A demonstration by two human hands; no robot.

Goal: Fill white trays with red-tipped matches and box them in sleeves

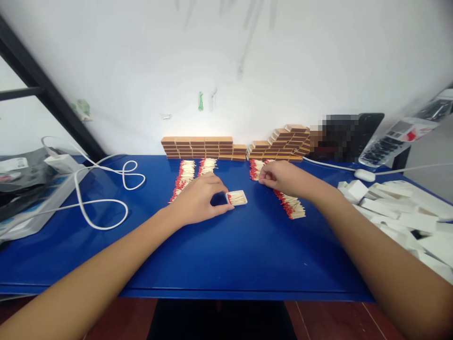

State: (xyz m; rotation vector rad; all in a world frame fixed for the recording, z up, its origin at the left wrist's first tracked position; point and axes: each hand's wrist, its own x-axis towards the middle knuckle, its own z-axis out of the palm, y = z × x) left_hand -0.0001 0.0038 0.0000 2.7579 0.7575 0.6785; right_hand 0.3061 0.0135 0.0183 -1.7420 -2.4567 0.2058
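1. No word, number or brand can be read anywhere in this view.
2. Brown matchbox stacks (198, 147) along the wall (318, 56): plain brown sides face the camera, and any lettering is too small to make out.
3. Clear plastic packet (399, 134), far right: it has a red-and-white label, but the print is blurred and illegible.
4. White label (13, 164) on the dark bag (21, 189), far left: faint marks only, unreadable.
5. Dark item (339, 137) behind the right-hand stack: covered by a pixelated patch.
6. Small white tray (236, 198) in the left hand's (198, 203) grip: plain white card.
7. Green smudges (200, 101) on the wall: shapeless, not letters.
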